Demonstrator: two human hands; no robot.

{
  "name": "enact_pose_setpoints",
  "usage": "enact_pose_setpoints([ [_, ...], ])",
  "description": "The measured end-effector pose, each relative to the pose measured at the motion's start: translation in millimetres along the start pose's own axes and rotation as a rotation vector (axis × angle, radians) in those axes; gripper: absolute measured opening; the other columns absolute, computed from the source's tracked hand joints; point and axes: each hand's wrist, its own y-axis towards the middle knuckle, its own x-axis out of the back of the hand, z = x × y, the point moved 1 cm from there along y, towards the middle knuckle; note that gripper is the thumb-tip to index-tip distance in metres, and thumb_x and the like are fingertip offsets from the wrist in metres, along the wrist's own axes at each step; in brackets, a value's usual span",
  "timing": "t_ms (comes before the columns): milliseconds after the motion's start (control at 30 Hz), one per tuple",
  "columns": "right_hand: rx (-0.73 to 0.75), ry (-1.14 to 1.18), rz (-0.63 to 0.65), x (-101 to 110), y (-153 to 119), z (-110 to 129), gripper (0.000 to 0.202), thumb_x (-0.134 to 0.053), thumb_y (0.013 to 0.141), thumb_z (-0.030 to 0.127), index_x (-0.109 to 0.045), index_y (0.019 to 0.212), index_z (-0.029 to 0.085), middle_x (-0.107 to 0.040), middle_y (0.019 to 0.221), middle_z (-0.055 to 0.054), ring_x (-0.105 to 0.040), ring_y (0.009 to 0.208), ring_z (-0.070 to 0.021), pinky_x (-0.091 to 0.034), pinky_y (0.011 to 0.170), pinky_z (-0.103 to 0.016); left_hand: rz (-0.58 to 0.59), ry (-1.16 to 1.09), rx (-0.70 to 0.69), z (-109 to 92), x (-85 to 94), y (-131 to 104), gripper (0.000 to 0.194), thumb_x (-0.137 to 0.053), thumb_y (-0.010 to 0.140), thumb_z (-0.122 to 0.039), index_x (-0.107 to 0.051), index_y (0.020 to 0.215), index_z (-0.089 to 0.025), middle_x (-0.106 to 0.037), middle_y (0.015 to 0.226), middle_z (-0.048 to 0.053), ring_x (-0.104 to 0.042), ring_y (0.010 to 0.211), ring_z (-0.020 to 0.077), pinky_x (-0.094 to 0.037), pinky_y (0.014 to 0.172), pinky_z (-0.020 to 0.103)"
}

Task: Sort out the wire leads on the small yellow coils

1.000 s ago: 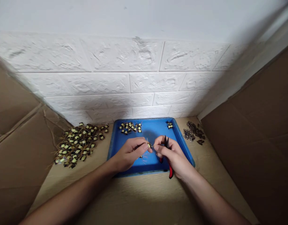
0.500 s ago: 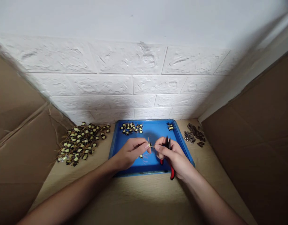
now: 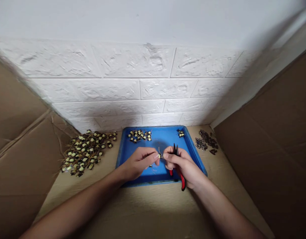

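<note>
Over the blue tray (image 3: pixel 165 131), my left hand (image 3: pixel 140 162) pinches a small yellow-and-black part (image 3: pixel 159 155) with thin copper-coloured wires sticking out. My right hand (image 3: pixel 179 162) is closed around red-handled pliers (image 3: pixel 183 181), their dark tips pointing up between the fingers. Its thumb and forefinger are pinched at the wire ends, close beside the part. Another such part, mostly hidden by my left hand, lies on the tray below it.
Several yellow-and-black parts (image 3: pixel 139 135) lie at the tray's back left, a few (image 3: pixel 180 133) at its back right. A large pile (image 3: pixel 85 151) sits left of the tray; small metallic and brown pieces (image 3: pixel 206 141) lie right. Cardboard walls (image 3: pixel 272 132) flank the table.
My right hand has moved slightly left with the pliers, closer to my left hand. The part is still in my left fingers.
</note>
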Motion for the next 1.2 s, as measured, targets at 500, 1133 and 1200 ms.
enact_pose_setpoints([
  [500,0.062,-0.107,0.029,0,-3,8,0.025,-0.074,0.083,0.037,-0.062,0.072,0.017,-0.047,0.053,0.005,-0.037,0.054,-0.0099,-0.025,0.055,-0.027,-0.039,0.124,-0.023,0,0.9,2,0.040,-0.049,0.098,-0.038,-0.065,0.072,-0.011,-0.048,0.058,-0.004,-0.040,0.056,0.0077,-0.030,0.056,0.021],
  [1133,0.023,-0.025,0.090,2,-1,2,0.023,-0.074,0.083,0.035,-0.061,0.075,0.018,-0.043,0.051,0.006,-0.037,0.053,-0.0104,-0.027,0.054,-0.026,-0.011,0.063,-0.033,-1,0.4,3,0.039,-0.050,0.097,-0.036,-0.061,0.069,-0.012,-0.049,0.060,-0.003,-0.043,0.057,0.0082,-0.033,0.057,0.022],
  [1200,0.054,-0.100,0.096,0,-1,4,0.026,-0.072,0.085,0.039,-0.061,0.075,0.017,-0.044,0.054,0.006,-0.038,0.055,-0.0109,-0.028,0.055,-0.027,-0.008,0.045,-0.028,-2,0.0,2,0.039,-0.050,0.096,-0.037,-0.061,0.069,-0.012,-0.049,0.060,-0.003,-0.043,0.057,0.0084,-0.033,0.057,0.022],
])
